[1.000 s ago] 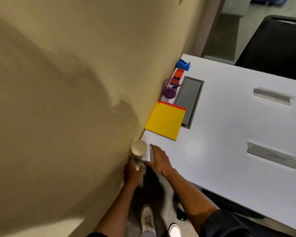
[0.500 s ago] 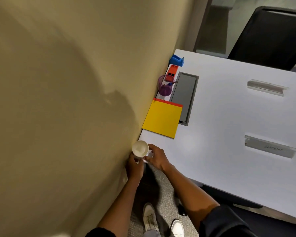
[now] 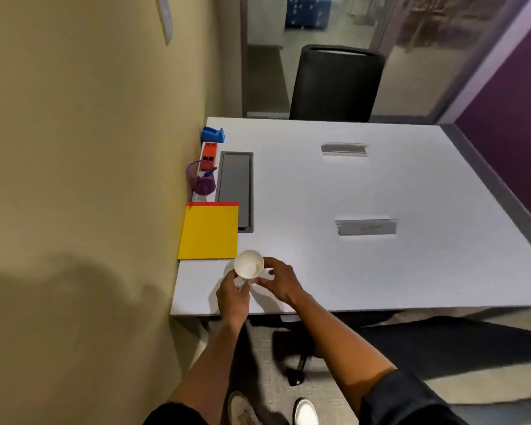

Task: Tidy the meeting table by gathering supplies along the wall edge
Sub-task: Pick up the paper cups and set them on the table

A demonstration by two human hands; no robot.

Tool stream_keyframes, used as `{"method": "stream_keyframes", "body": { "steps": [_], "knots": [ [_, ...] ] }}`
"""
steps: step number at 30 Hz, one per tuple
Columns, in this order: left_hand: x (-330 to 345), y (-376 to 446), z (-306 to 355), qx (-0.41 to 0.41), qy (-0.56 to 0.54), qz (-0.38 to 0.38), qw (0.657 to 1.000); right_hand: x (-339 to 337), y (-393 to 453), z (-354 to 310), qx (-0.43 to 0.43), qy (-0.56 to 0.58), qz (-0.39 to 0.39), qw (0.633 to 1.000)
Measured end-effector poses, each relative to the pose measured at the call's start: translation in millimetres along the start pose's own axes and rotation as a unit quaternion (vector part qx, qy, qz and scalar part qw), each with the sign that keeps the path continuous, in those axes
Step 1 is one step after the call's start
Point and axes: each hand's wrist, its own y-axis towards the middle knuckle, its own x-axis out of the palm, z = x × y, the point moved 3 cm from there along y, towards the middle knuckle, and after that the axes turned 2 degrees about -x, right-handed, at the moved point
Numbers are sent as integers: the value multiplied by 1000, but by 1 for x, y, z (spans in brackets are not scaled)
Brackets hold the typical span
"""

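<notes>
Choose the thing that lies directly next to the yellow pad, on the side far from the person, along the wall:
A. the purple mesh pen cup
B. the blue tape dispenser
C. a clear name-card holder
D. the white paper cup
A: the purple mesh pen cup stands just beyond the yellow pad by the wall; the blue tape dispenser is farther, and the white paper cup is on the near side.

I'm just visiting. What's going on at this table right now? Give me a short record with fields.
setting: white table against a tan wall
held item: white paper cup
left hand: grips the cup from below
right hand: fingers curled at the cup's side
along the wall: yellow notepad, purple mesh cup, orange stapler, blue tape dispenser
elsewhere on table: two name-card holders
</notes>
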Motion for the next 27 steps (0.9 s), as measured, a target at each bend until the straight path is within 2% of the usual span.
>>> {"method": "stream_keyframes", "body": {
  "steps": [5, 13, 27],
  "knots": [
    [55, -28, 45, 67, 30, -88, 993, -71, -38, 35, 47, 26, 82, 995],
    [157, -102, 113, 162, 56, -201, 965, -189, -119, 96, 72, 51, 190, 978],
    [340, -279, 201, 258, 59, -281, 922, -373, -270, 218, 91, 52, 306, 946]
  ]
}}
